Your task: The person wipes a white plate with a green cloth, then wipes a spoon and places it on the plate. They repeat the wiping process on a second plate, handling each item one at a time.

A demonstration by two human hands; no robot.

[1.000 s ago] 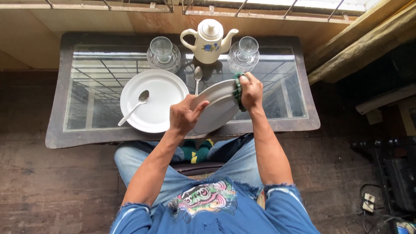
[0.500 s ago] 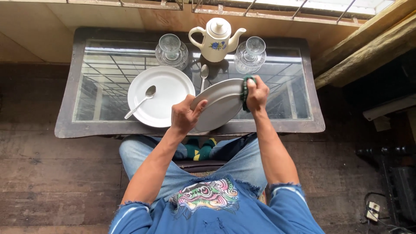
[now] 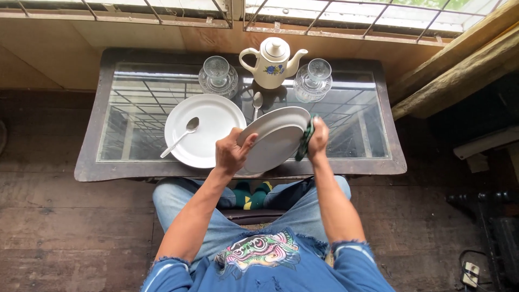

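My left hand (image 3: 231, 153) grips the near-left rim of a white plate (image 3: 273, 138), holding it tilted above the glass table (image 3: 135, 108). My right hand (image 3: 317, 136) presses a dark green cloth (image 3: 304, 141) against the plate's right edge. A second white plate (image 3: 216, 121) lies flat on the table to the left, and a metal spoon (image 3: 181, 136) rests on it. Another spoon (image 3: 257, 103) lies on the glass just beyond the held plate.
A white teapot with a blue flower (image 3: 272, 62) stands at the table's far edge between two glasses on glass saucers (image 3: 217, 74) (image 3: 314, 78). A window grille runs behind. Wooden beams (image 3: 459, 59) slant at the right. Dark plank floor surrounds the table.
My right hand with the cloth has slid down from the plate's top edge to its right side. The plate has tipped a little more upright.
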